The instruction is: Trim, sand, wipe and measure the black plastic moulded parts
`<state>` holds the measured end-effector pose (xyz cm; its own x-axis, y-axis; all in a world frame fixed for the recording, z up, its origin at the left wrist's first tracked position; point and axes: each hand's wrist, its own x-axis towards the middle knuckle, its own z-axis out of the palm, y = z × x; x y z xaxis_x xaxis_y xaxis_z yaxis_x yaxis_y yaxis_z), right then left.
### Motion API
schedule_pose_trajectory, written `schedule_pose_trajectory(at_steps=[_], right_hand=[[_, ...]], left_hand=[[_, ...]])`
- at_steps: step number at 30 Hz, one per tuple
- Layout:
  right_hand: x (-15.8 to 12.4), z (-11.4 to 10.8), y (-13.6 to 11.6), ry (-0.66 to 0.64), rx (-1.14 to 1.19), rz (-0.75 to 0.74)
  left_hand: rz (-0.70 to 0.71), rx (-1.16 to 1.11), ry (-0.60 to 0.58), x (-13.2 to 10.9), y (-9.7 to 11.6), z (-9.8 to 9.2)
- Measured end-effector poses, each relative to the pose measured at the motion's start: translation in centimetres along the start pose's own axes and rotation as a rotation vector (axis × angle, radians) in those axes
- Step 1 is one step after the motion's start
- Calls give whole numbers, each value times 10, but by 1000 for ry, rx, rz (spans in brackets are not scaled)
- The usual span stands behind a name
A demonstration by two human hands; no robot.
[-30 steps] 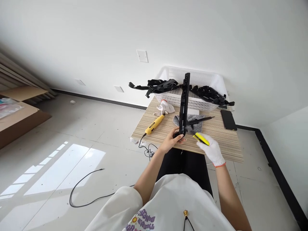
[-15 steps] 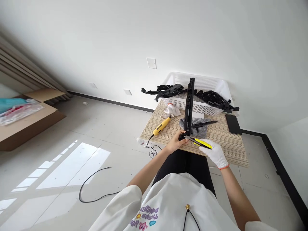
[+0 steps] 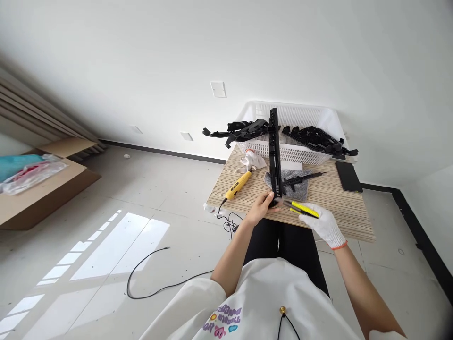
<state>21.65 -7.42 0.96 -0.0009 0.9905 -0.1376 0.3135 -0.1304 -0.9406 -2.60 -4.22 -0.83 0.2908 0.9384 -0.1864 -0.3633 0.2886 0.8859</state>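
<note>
While a long black part [image 3: 274, 158] is clasped in the left grip [image 3: 261, 208] at the near edge of the surface [image 3: 347, 210], a yellow-handled tool [image 3: 305, 209] is held in the gloved right grip [image 3: 324, 226].

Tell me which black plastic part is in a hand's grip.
The long black strip, its near end in the bare left hand; the other black parts lie heaped at the white basket, untouched by hand.

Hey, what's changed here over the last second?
Your right hand has brought the yellow-handled tool slightly left, toward the near end of the long black part, whose far end swung slightly left. Your left hand still holds the part; the corded yellow tool and basket stayed put.
</note>
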Motion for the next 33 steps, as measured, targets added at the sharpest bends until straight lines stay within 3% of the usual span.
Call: schedule_pose_trajectory(at_steps=[2, 5, 9, 12, 16, 19, 23, 26, 29, 33], right_hand=[[-3, -1, -2, 32, 25, 30], [-4, -2, -5, -98, -18, -37], [-3, -2, -4, -14, -22, -14], [-3, -2, -3, -84, -83, -28], [-5, 1, -5, 93, -79, 15], [-6, 3, -5, -28, -140, -70], [-6, 4, -3, 111, -193, -53], [-5, 5, 0, 72, -274, -105], [-5, 5, 2, 172, -247, -60], [-6, 4, 3, 111, -276, -82]], left_hand=[[-32, -40, 19, 2, 0, -2], [-76, -121, -20, 5, 1, -4], [-69, -201, -72, 6, 4, -6], [-53, -203, -82, 3, 4, -5], [-17, -222, -77, 0, 3, -5], [-27, -223, -70, -1, 2, -6], [-45, -234, -78, 0, 3, -8], [-56, -217, -84, 0, 4, -8], [-39, -222, -104, 0, 3, -8], [-22, -215, -74, -2, 3, -7]])
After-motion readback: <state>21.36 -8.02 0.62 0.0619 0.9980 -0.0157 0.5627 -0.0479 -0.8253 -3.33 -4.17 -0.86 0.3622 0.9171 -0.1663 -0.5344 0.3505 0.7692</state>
